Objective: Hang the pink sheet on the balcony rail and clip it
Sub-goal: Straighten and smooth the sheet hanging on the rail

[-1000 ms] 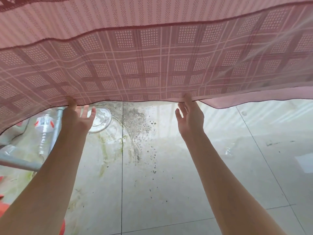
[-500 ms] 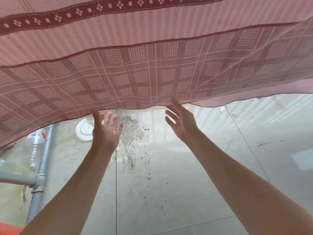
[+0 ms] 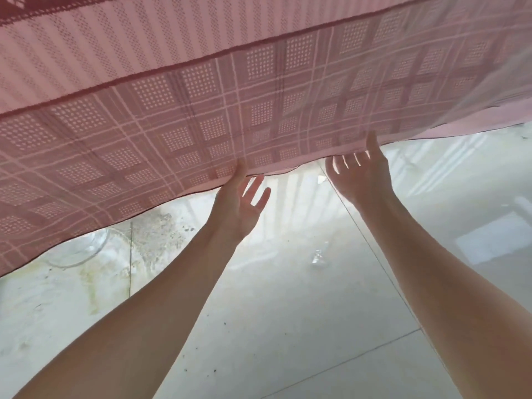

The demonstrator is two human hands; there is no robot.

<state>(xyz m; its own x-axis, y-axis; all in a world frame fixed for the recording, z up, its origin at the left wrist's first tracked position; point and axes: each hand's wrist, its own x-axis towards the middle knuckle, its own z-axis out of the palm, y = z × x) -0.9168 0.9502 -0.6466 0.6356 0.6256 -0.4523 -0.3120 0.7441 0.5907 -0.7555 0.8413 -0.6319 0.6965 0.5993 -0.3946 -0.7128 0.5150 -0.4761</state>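
Observation:
The pink checked sheet point(image 3: 259, 90) hangs across the whole upper half of the view, and its lower hem sags from right to left. My left hand point(image 3: 239, 203) reaches up to the hem near the middle. Its thumb lies against the front of the cloth and its fingers are spread below the edge. My right hand point(image 3: 359, 177) is raised just to the right, with one digit up on the cloth and the other fingers straight at the hem. The rail and any clips are hidden.
Below lies a pale tiled floor point(image 3: 288, 326) with a patch of dirt and green stain point(image 3: 161, 231) at the left. A clear glass dish point(image 3: 74, 251) sits on the floor under the sheet's left part. A small clear scrap point(image 3: 318, 257) lies near the middle.
Both hands have shifted right along the hem and still touch it with spread fingers. The view has panned right, so the grey pipe and bottle on the left are gone.

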